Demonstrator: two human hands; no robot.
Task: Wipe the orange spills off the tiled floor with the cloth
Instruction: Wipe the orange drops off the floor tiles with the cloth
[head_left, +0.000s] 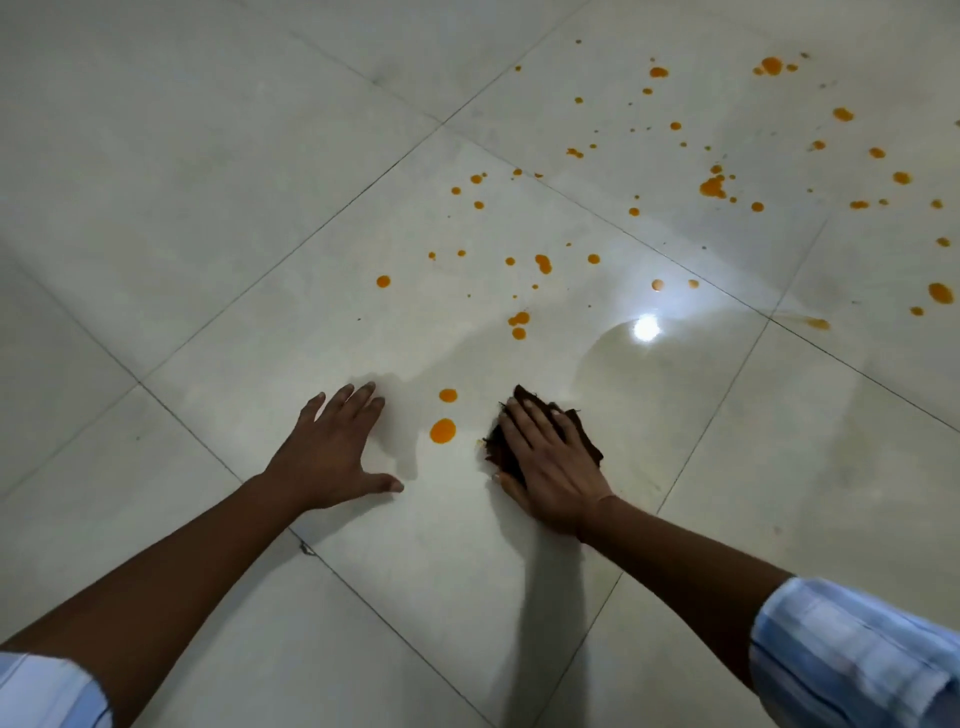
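Pale glossy tiled floor (218, 218) with dark grout lines fills the whole view, and orange spills (712, 187) are dotted all over the middle and upper right of it. A bright light reflection (645, 328) sits on the tile just beyond the hands. The right hand (551, 467) is pressed flat, fingers spread, on top of a dark brown cloth (587, 441) (so it's pinning it to the floor, not really gripping it). The left hand (332, 447) is open too, palm down on the bare tile, holding nothing. Between the two hands sit two bigger orange drops (443, 431), the nearer one just left of the cloth's edge. Rolled-up light blue striped sleeves (852, 649) show at both bottom corners.
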